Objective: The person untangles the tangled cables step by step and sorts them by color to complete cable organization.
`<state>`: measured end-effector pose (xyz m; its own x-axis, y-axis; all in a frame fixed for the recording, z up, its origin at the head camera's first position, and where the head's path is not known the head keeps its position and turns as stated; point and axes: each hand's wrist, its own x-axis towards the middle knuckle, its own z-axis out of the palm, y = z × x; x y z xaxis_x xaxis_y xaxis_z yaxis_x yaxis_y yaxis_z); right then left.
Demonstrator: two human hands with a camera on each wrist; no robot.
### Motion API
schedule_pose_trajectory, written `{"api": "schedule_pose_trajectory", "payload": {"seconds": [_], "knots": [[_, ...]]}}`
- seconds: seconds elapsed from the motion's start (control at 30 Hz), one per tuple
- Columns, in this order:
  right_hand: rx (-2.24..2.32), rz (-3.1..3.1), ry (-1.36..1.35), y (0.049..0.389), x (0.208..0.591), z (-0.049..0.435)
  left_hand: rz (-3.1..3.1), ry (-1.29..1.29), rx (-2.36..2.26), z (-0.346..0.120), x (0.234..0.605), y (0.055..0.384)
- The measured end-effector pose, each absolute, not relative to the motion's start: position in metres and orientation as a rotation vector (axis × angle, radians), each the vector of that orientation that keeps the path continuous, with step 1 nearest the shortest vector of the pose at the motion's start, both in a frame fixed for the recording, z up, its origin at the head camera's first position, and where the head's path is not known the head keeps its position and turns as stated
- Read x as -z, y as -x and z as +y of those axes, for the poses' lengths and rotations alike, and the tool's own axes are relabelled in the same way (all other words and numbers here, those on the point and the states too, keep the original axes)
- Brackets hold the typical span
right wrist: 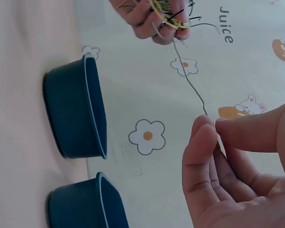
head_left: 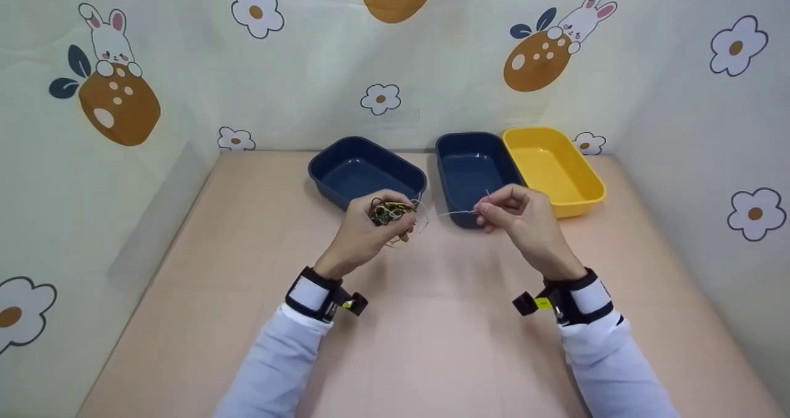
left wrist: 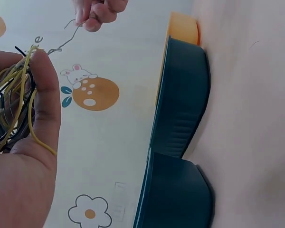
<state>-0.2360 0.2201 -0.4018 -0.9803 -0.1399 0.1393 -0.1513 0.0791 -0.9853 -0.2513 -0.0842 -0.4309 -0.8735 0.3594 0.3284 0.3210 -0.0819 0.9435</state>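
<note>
Left hand (head_left: 364, 229): fingers curled round a wire tangle (head_left: 390, 212) of yellow, black and pale strands, thumb against it; raised above the surface (head_left: 426, 350);
Right hand (head_left: 528, 226): at 3 o'clock from the left; thumb and fingertips pinching a thin wire strand (head_left: 457, 212), which runs toward the tangle at 9 o'clock; whether they join I cannot tell;
Bins: left navy bin (head_left: 355, 174) at 12 o'clock from the left hand; right navy bin (head_left: 472, 171) at 11 o'clock from the right hand; yellow bin (head_left: 552, 168) at its 1 o'clock;
Surface: pale pink;
Walls (head_left: 321, 66): printed with flowers, rabbits, orange-brown fruit;
Sleeves (head_left: 274, 356): white, below black-edged wrist straps (head_left: 308, 293)
</note>
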Motion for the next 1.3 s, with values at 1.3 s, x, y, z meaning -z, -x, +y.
{"api": "schedule_pose_trajectory", "payload": {"seconds": [1.3], "knots": [[-2.339, -1.673, 0.126, 0.252, 0.396, 0.270, 2.247, -0.683, -2.212, -0.102, 0.437, 0.261]]}}
